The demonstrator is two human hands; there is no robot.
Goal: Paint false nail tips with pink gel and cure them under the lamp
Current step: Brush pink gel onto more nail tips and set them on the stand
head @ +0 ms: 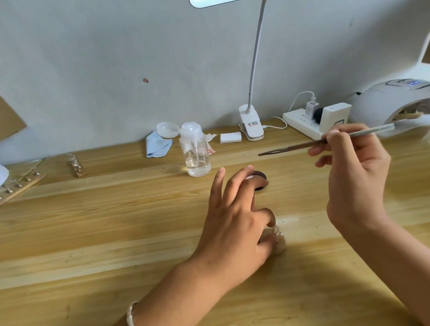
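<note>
Nail brush (308,145) being pinched in the right hand (356,179) at centre right, small pale piece (279,240) being gripped by the left hand (235,219) at centre, other fingers being stretched over the dark gel pot (261,180)

My left hand (237,212) covers most of the dark jar (261,179). The pale thing (280,242) it pinches is too blurred to identify. The curing lamp (393,99) runs off the right edge.
</note>
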